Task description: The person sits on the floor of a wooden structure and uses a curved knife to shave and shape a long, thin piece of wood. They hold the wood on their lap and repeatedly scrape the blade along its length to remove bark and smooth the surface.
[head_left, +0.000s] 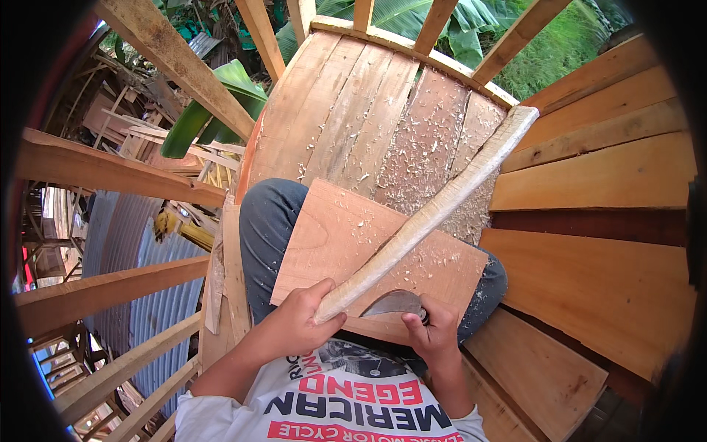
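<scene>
A long, slightly curved, pale wooden stick [434,210] slants from near my body up to the far right. My left hand [305,309] is wrapped round its near end. In my right hand [433,324] is a knife [396,303] with a short, broad, curved blade, which points left toward the stick. The fist hides most of the knife's handle. Under both lies a flat wooden board [324,236], resting across my lap with wood shavings scattered on it. From this view I cannot tell whether the blade touches the board.
Beyond my knees, a plank floor [353,96] is strewn with shavings. Wide planks [589,287] form a wall close on the right. Wooden rails [110,283] run along the left, with corrugated metal sheets [158,295] and scrap timber below. Green leaves [221,103] hang past the railing.
</scene>
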